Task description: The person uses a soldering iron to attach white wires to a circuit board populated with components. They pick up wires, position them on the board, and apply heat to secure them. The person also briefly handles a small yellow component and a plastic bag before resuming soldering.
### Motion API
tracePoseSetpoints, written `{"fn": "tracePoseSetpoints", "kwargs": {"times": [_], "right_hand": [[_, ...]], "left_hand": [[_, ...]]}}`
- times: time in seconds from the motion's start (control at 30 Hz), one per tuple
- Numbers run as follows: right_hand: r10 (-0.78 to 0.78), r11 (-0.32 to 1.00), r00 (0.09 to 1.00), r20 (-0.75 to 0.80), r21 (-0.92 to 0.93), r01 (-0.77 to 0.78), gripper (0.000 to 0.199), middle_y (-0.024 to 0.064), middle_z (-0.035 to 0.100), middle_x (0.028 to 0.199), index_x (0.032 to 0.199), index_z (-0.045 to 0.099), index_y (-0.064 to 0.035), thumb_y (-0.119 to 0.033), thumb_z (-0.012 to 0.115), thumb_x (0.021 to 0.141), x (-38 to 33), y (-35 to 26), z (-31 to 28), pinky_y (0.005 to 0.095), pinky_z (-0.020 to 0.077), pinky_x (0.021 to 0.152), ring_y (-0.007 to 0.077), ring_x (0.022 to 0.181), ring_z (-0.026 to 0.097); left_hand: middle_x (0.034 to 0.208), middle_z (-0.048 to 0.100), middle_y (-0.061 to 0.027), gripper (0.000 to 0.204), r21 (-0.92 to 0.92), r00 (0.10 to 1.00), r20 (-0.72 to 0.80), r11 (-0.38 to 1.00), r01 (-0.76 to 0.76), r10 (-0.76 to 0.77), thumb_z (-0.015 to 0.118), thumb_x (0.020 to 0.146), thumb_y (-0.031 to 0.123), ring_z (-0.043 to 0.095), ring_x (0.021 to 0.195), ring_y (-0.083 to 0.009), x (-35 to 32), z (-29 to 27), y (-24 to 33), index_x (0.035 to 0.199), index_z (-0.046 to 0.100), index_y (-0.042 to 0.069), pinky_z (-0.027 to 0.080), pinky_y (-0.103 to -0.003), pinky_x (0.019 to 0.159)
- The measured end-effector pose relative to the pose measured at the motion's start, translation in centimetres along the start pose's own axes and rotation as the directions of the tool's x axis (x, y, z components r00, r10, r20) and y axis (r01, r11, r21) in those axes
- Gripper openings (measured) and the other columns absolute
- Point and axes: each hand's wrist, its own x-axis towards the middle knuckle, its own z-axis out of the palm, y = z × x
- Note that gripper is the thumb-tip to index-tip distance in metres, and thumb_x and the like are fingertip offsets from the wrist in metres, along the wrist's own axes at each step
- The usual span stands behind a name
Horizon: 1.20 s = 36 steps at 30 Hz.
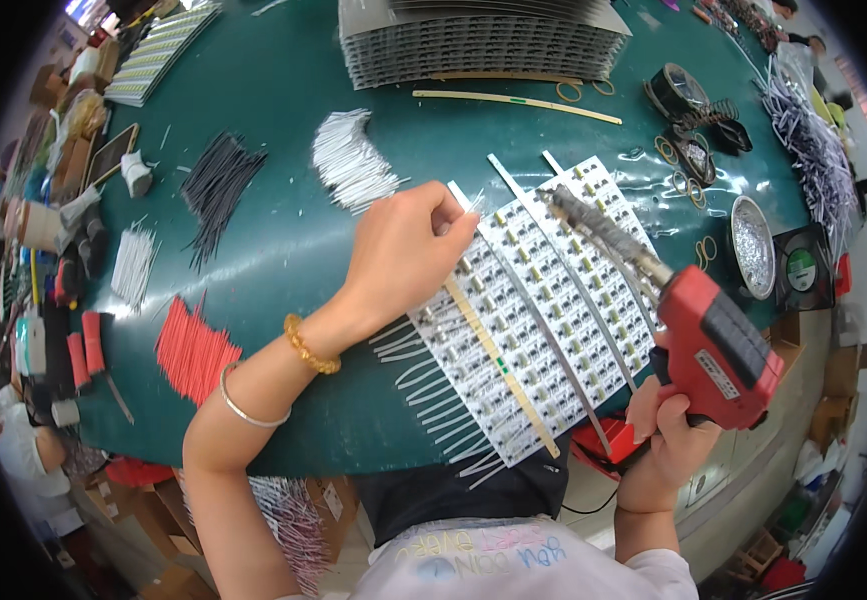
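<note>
The circuit-board panel (573, 335) lies at the near edge of the surface (283, 230). Left hand (403, 245): fingers together at the panel's far-left corner, apparently pinching a thin white wire (478, 203). Right hand (675, 430): fingers clamped around the red soldering gun (703, 320), tip over the panel's far end; contact cannot be determined. Recommended: steady the wire; keep the tip clear of fingers and adjacent components.

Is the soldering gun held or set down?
Held: the right hand grips the soldering gun, its front end over the panel. Cannot tell whether it is switched on.
</note>
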Motion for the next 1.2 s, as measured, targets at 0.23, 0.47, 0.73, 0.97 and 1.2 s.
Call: {"fn": "tracePoseSetpoints", "kwargs": {"times": [0.23, 0.47, 0.73, 0.97, 1.2], "right_hand": [[0.086, 0.993, 0.996, 0.018, 0.085, -0.087, 0.074, 0.0018, 0.044, 0.047, 0.119, 0.041, 0.0157, -0.048, 0.060, 0.086, 1.4, 1.2, 0.7, 0.0222, 0.0323, 0.036, 0.0077, 0.034, 0.037], [0.122, 0.991, 0.992, 0.026, 0.053, -0.124, 0.073, 0.0012, 0.043, 0.044, 0.107, 0.045, 0.0142, -0.055, 0.057, 0.085, 2.1, 1.4, 1.4, 0.0225, 0.0308, 0.033, 0.0076, 0.032, 0.037], [0.150, 0.987, 0.989, -0.006, 0.053, -0.149, 0.071, 0.0028, 0.043, 0.045, 0.104, 0.045, 0.0124, -0.055, 0.059, 0.084, 1.7, 1.8, 1.2, 0.0228, 0.0331, 0.034, 0.0088, 0.032, 0.039], [0.160, 0.987, 0.987, 0.023, 0.013, -0.161, 0.070, 0.0031, 0.045, 0.047, 0.102, 0.044, 0.0118, -0.053, 0.061, 0.083, 1.5, 2.2, 0.9, 0.0232, 0.0358, 0.035, 0.0094, 0.033, 0.040], [0.155, 0.984, 0.988, -0.021, 0.089, -0.152, 0.076, 0.0049, 0.049, 0.054, 0.112, 0.043, 0.0125, -0.051, 0.067, 0.078, 0.8, 2.0, 0.6, 0.0227, 0.0340, 0.036, 0.0099, 0.037, 0.043]], "left_hand": [[0.057, 0.055, 0.0010, 0.015, -0.067, 0.999, 0.026, 0.997, 0.023, -0.021, 0.068, 0.080, 0.011, 0.040, 0.049, -0.0020, -0.2, 0.0, 0.2, 0.075, 0.063, -0.002, 0.032, -0.021, 0.045], [0.056, 0.053, 0.0020, 0.012, -0.064, 1.000, 0.013, 0.998, 0.007, -0.006, 0.069, 0.078, 0.009, 0.036, 0.047, -0.0018, -0.2, 0.3, -0.2, 0.074, 0.063, -0.001, 0.029, -0.021, 0.043], [0.055, 0.055, -0.0008, 0.012, 0.002, 0.999, -0.031, 0.999, -0.041, 0.041, 0.069, 0.077, 0.009, 0.036, 0.045, -0.0034, -0.2, 0.5, 0.0, 0.072, 0.062, 0.000, 0.028, -0.022, 0.041], [0.055, 0.055, -0.0017, 0.012, 0.037, 0.995, -0.061, 0.996, -0.079, 0.081, 0.069, 0.076, 0.009, 0.036, 0.044, -0.0048, -0.3, 0.8, -0.2, 0.072, 0.062, 0.000, 0.028, -0.023, 0.041], [0.056, 0.055, -0.0015, 0.012, 0.034, 0.995, -0.057, 0.996, -0.083, 0.085, 0.069, 0.076, 0.009, 0.037, 0.044, -0.0048, -0.3, 0.9, -0.2, 0.072, 0.062, 0.000, 0.028, -0.023, 0.041]]}}
